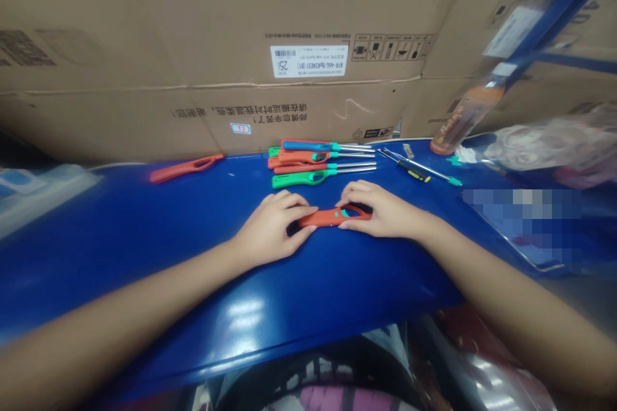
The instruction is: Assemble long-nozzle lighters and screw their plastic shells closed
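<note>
Between my two hands lies an orange lighter body [324, 218] with a green trigger, low over the blue table. My left hand [274, 226] pinches its left end between thumb and fingers. At the other end, around the trigger loop, my right hand [380, 210] is closed on it; no metal tube shows there. Just beyond my hands is a pile of long-necked lighters, with a green lighter [301, 178] nearest and a blue-and-red lighter [311, 146] on top. Off to the left rests a separate red lighter casing [186, 169] without a tube.
Large cardboard boxes [216, 32] form a wall behind the blue table [159, 276]. Right of the pile lie a black-and-yellow screwdriver [417, 173] and a thin metal rod with a green end [446, 176]. An orange bottle [463, 121], plastic bags [535, 144] and a flat, partly blurred device [515, 241] sit further right.
</note>
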`<state>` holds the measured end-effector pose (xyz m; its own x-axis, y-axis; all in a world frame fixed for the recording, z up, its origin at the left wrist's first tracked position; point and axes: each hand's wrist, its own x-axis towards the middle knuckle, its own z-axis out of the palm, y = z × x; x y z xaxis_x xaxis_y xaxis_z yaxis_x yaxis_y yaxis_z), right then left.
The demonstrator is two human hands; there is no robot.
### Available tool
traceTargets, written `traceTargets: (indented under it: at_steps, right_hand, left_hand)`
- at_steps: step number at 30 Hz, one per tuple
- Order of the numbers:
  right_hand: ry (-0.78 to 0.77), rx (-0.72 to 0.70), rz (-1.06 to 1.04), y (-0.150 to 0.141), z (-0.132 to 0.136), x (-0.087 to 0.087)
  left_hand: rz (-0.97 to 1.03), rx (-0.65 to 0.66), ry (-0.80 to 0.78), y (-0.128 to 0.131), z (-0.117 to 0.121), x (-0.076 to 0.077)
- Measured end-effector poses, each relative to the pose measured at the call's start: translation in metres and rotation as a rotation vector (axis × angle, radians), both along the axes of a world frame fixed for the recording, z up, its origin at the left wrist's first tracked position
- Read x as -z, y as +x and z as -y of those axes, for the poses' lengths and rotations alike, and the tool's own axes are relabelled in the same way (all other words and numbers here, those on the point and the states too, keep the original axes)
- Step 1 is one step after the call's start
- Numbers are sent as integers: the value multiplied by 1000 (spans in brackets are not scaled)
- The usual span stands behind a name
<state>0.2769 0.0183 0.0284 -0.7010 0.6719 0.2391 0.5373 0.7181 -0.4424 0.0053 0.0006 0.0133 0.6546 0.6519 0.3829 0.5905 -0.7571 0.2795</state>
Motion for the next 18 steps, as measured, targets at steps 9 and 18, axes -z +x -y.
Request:
traceTargets:
  at_steps: [9, 18]
  right_hand:
    - [197, 3, 246, -3, 9, -5]
    - [181, -93, 145, -9, 12, -7]
  left_hand:
    - [-104, 58, 122, 2, -1, 1]
    - [-32, 102, -9, 1, 1, 0]
